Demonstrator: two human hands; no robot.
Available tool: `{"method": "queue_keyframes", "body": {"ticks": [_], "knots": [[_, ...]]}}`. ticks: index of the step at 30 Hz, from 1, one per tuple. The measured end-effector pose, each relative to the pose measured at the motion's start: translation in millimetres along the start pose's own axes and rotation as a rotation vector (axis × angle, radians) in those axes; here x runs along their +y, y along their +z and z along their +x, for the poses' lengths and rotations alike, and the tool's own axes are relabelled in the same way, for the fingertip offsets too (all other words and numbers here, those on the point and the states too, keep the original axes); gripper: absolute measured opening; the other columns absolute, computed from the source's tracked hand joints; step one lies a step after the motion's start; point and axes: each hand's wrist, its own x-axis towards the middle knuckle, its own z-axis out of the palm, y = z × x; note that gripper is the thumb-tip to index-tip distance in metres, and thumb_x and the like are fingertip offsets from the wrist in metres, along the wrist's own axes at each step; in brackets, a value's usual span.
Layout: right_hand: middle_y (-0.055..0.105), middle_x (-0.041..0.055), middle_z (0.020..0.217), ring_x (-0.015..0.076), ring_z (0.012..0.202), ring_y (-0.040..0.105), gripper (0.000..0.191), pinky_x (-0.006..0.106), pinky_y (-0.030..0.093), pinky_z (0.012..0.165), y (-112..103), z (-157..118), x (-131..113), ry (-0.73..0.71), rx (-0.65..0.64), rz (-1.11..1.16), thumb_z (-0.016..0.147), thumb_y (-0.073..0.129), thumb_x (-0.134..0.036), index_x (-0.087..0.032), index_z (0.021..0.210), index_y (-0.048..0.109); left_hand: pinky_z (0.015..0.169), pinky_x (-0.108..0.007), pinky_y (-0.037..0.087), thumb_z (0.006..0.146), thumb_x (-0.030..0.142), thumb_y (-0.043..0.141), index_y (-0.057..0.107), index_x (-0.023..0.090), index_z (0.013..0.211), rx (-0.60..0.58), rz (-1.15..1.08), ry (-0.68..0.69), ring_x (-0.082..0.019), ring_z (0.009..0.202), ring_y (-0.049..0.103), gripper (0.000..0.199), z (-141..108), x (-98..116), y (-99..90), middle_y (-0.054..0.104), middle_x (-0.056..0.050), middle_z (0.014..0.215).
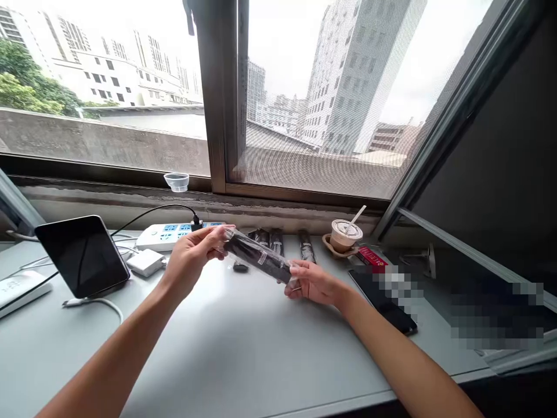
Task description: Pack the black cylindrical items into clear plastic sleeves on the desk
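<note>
Both hands hold a long, slim black item in a clear plastic bag (261,256) with a small pale label, tilted above the desk. My left hand (195,247) pinches the bag's upper left end. At the lower right end, the fingers of my right hand (311,281) are closed on the bag. What the item is inside the plastic I cannot make out. Behind it, similar dark wrapped packets (276,241) lie near the wall, and another wrapped packet (306,247) lies to their right. A small black object (241,267) rests on the desk below the bag.
On the left stand a tablet (82,255), a white charger (146,262) and a power strip (150,237) with cables. To the right are a lidded drink cup (346,233) with a straw, a red packet (372,256) and a dark flat device (383,302). A clear plastic cup (177,182) sits on the window ledge.
</note>
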Motion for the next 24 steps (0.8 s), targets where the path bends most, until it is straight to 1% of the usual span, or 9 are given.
{"method": "queue_keyframes", "body": {"ticks": [4,9,11,13,15,17,18,20,24], "knots": [[0.072,0.0057,0.095,0.0218,0.079,0.078,0.043,0.028,0.061,0.065,-5,1,3,0.036,-0.029,-0.014,0.082,0.087,-0.040,-0.019,0.114,0.069,0.059,-0.024,0.047,0.081,0.054,0.079,0.081,0.016,0.098,0.005,0.101,0.026,-0.016,0.070,0.060,0.042,1,3,-1.7,0.071,-0.006,0.079],[0.071,0.0048,0.102,0.0201,0.081,0.078,0.051,0.021,0.058,0.059,-8,-1,-1,0.013,0.029,-0.093,0.078,0.091,-0.033,-0.022,0.123,0.070,0.061,-0.028,0.051,0.086,0.056,0.072,0.077,0.020,0.111,0.118,0.341,0.118,-0.022,0.080,0.068,0.044,1,5,-8.4,0.074,-0.006,0.086],[0.071,0.0058,0.106,0.0187,0.084,0.077,0.054,0.019,0.057,0.060,-9,-2,-4,-0.008,0.044,-0.147,0.076,0.092,-0.032,-0.022,0.125,0.071,0.070,-0.034,0.056,0.091,0.055,0.068,0.075,0.021,0.114,0.209,0.593,0.234,-0.026,0.088,0.071,0.042,1,4,-11.1,0.076,-0.008,0.096],[0.072,0.0066,0.109,0.0179,0.087,0.077,0.055,0.018,0.057,0.063,-10,-3,-7,-0.025,0.068,-0.196,0.076,0.093,-0.032,-0.022,0.126,0.072,0.092,-0.045,0.056,0.092,0.053,0.067,0.073,0.022,0.120,0.244,0.881,0.478,-0.031,0.106,0.069,0.042,-1,2,-8.9,0.074,-0.011,0.115],[0.073,0.0074,0.111,0.0182,0.088,0.077,0.056,0.019,0.057,0.065,-10,-3,-8,-0.031,0.093,-0.236,0.076,0.092,-0.034,-0.022,0.127,0.072,0.113,-0.054,0.043,0.091,0.052,0.071,0.067,0.024,0.131,0.098,1.093,0.764,-0.035,0.129,0.059,0.049,-5,-3,-0.4,0.066,-0.012,0.137],[0.074,0.0086,0.113,0.0191,0.089,0.078,0.056,0.020,0.057,0.066,-9,-4,-8,-0.030,0.100,-0.270,0.077,0.091,-0.035,-0.022,0.128,0.072,0.123,-0.057,0.031,0.090,0.049,0.073,0.059,0.027,0.143,-0.217,1.202,0.925,-0.035,0.140,0.051,0.059,-10,-10,12.1,0.060,-0.010,0.148],[0.074,0.0091,0.114,0.0197,0.090,0.078,0.056,0.020,0.057,0.066,-8,-4,-8,-0.028,0.096,-0.286,0.078,0.091,-0.036,-0.022,0.129,0.072,0.123,-0.056,0.032,0.091,0.047,0.073,0.054,0.026,0.148,-0.357,1.235,0.931,-0.034,0.140,0.051,0.064,-12,-15,18.3,0.058,-0.010,0.150],[0.075,0.0100,0.114,0.0213,0.092,0.078,0.058,0.021,0.057,0.068,-6,-5,-8,-0.013,0.072,-0.323,0.078,0.090,-0.036,-0.021,0.130,0.071,0.113,-0.049,0.046,0.092,0.035,0.073,0.047,0.023,0.152,-0.500,1.282,0.838,-0.032,0.130,0.060,0.067,-16,-25,27.1,0.062,-0.011,0.145],[0.077,0.0097,0.105,0.0227,0.092,0.077,0.055,0.027,0.060,0.075,-6,-8,-12,0.047,0.052,-0.442,0.078,0.090,-0.039,-0.018,0.126,0.072,0.085,-0.037,0.057,0.091,0.023,0.069,0.049,0.024,0.152,-0.599,1.355,0.575,-0.028,0.105,0.072,0.064,-16,-38,24.1,0.070,-0.009,0.131]]}}
